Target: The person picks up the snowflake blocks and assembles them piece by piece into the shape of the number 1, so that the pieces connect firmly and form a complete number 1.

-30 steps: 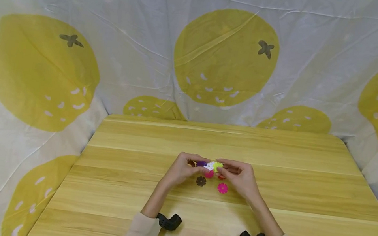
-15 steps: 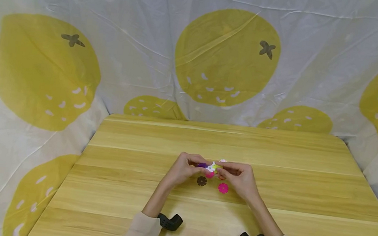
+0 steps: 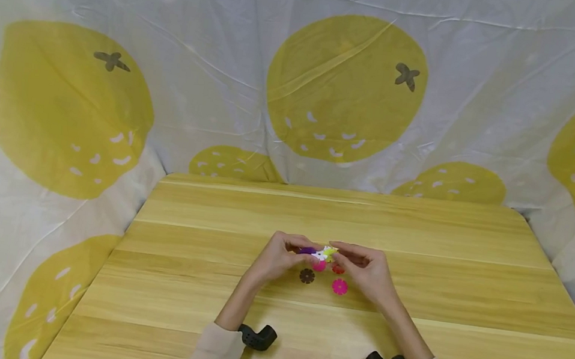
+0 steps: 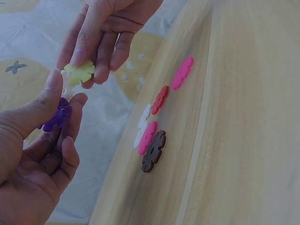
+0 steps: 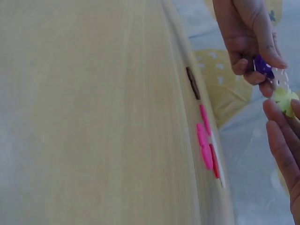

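Note:
Between the hands is a joined row of small notched interlocking discs. My left hand [image 3: 274,259] holds its purple disc [image 4: 58,118] and the white disc [image 3: 318,256] beside it, thumb on one side and fingers on the other. My right hand [image 3: 369,273] pinches a yellow-green disc [image 4: 80,73] between thumb and fingers, its edge against the white one. Whether their slots are fully engaged I cannot tell. The hands hold the pieces up off the table, and the left fingers partly cover the purple disc.
Loose discs lie on the wooden table [image 3: 186,287] under the hands: a brown disc [image 3: 307,276], a pink disc [image 3: 340,286], another pink disc [image 4: 147,138], a red disc [image 4: 160,100] and white [image 4: 144,117]. A lemon-print cloth [image 3: 214,73] hangs behind and at the sides.
The yellow-green disc has turned and tilted against the white one as the right fingers shifted slightly. Both hands stay in nearly the same place, and the visible loose discs lie as before.

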Demonstrator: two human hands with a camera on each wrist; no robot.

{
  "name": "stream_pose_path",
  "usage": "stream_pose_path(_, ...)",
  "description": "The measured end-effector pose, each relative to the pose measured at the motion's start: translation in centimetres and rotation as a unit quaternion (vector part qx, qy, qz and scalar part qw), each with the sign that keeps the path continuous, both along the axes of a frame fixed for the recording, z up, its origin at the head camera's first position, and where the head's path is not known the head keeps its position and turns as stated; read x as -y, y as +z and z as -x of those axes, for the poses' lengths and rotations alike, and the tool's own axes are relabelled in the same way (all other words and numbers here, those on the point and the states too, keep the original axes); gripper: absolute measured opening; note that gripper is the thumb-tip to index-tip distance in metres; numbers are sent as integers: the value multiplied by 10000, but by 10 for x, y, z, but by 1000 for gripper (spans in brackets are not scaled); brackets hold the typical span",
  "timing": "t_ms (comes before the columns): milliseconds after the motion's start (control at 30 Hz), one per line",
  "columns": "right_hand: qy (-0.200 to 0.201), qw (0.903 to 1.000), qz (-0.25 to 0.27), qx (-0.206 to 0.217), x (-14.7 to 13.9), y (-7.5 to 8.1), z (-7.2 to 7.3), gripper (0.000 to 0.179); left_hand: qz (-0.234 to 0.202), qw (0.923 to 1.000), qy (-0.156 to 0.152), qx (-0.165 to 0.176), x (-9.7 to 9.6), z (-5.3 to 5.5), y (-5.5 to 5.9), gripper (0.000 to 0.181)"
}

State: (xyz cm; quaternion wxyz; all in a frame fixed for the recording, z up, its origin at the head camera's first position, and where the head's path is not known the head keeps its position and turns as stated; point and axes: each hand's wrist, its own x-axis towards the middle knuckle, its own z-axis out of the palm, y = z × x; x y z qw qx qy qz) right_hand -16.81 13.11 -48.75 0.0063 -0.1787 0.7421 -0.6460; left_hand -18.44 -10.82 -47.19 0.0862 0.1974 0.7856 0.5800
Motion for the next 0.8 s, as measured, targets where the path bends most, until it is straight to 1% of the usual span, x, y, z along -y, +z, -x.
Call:
stream_pose_path(133, 37, 9999, 130, -38, -2, 0, 1, 22, -13, 10000, 32, -47, 0, 0, 0, 22)
stream_pose_path(300, 196, 9992, 333, -136, -1, -1, 1, 20, -147, 9999, -18, 40, 1, 1, 0, 21)
stream_pose_path(500, 214, 9990, 388, -28, 0, -2, 1, 21, -224, 9997, -44, 36, 1, 0, 0, 20)
stream_pose_path(667, 0, 9998, 177, 26, -1, -2, 2, 21, -8, 9999, 72, 81, -1, 1, -2, 26)
stream_pose_path(800, -114, 9999, 14, 129, -3, -1, 4, 22, 260, 9995, 146, 121, -2, 2, -1, 40)
